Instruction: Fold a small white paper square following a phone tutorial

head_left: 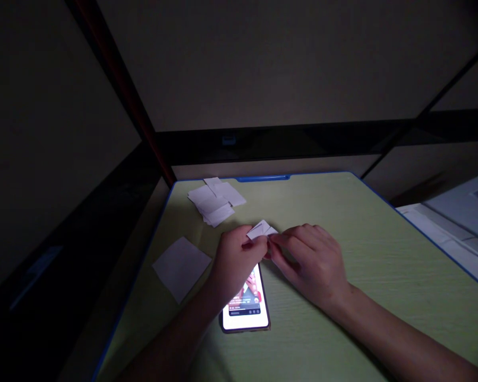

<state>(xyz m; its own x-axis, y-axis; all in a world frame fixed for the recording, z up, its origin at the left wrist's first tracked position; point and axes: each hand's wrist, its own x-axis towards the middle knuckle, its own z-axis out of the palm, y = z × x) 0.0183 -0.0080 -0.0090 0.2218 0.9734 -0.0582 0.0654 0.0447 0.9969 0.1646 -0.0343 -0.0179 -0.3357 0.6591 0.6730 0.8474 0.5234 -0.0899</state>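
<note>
A small piece of folded white paper [262,229] is held up between both hands, above the table. My left hand [238,254] is closed on its left and lower side, the thumb pressed against it. My right hand [313,257] pinches the paper's right corner between thumb and fingertips. Beneath my left hand and wrist lies a lit phone [247,320], its screen partly covered, with a picture of hands on it. To the left, a square sheet of paper [181,269] lies flat on the table.
Several white paper pieces [215,201] lie in a loose pile at the table's far left. The pale green table [382,254] has a blue rim and a blue tray strip [263,178] at its back edge. Dark panels stand behind; white objects [462,223] are at the right.
</note>
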